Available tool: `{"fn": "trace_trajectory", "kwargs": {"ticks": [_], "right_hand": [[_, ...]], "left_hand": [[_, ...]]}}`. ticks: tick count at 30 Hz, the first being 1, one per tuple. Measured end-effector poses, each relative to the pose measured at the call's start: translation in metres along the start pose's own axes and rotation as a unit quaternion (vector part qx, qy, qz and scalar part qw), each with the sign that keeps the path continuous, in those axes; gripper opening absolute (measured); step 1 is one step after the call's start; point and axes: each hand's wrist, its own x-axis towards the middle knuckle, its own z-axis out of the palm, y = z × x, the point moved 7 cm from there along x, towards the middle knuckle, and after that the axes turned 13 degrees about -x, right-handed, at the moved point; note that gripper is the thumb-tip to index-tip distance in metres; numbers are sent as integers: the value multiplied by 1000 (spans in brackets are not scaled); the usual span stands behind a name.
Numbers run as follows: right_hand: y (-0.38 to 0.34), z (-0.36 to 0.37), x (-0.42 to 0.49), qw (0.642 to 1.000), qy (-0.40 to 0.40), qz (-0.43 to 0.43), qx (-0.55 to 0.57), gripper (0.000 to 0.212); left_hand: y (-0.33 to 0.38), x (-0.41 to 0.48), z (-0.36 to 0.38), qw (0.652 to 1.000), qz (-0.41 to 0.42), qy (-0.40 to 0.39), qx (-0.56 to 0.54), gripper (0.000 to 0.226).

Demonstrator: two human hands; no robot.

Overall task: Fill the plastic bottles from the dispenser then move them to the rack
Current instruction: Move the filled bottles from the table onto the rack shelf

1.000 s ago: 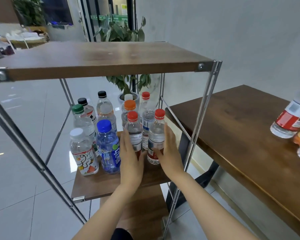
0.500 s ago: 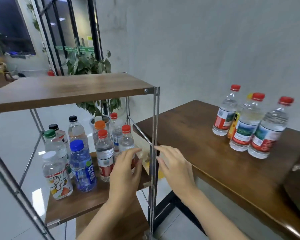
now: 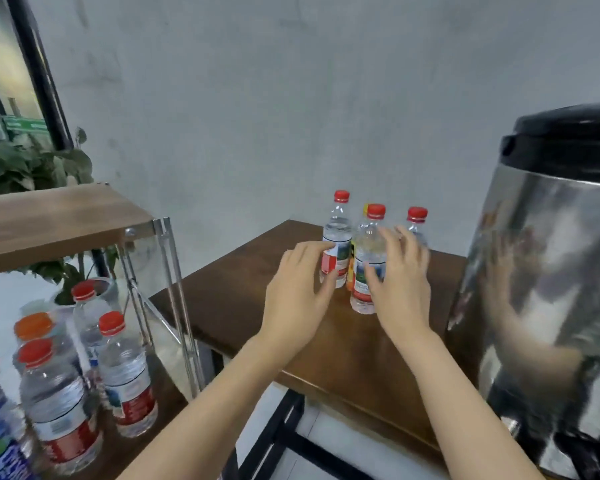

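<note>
Several red-capped plastic bottles stand together on the brown table. My left hand reaches to the leftmost bottle, fingers spread and touching its label. My right hand is open around the middle bottle, fingers at its sides, not clearly closed. A third bottle stands behind my right hand, and a yellow-labelled one is mostly hidden between them. The steel dispenser with a black lid stands at the right. On the rack at the left, its lower shelf holds several filled bottles.
A potted plant stands behind the rack. The rack's metal posts rise close to the table's left corner. A grey wall runs behind the table. The dispenser's black base and cable lie at the bottom right.
My view has swung right from the rack to the table. Both hands have left the rack's bottles and moved up to the bottles on the table. The dispenser has come into view.
</note>
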Motion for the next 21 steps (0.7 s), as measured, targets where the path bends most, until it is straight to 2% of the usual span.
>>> {"fn": "trace_trajectory", "kwargs": {"ticks": [3,7,10,14,21], "right_hand": [[20,8,25,997,-4,30,-70,67],[41,29,49,985,-66,86,-132,96],[54,42,59,978,-98,101,-152,104],[66,55,68,980,-107,121,-115,103],[73,60,70,988,-91,122,-17,102]], "left_hand": [[-3,41,40,999,9,-43,-5,46],[-17,83,92,995,2,-100,23,80],[-27,101,123,990,2,-125,60,97],[-45,112,149,989,-15,-141,33,101],[-63,108,162,992,-18,-86,-95,111]]}}
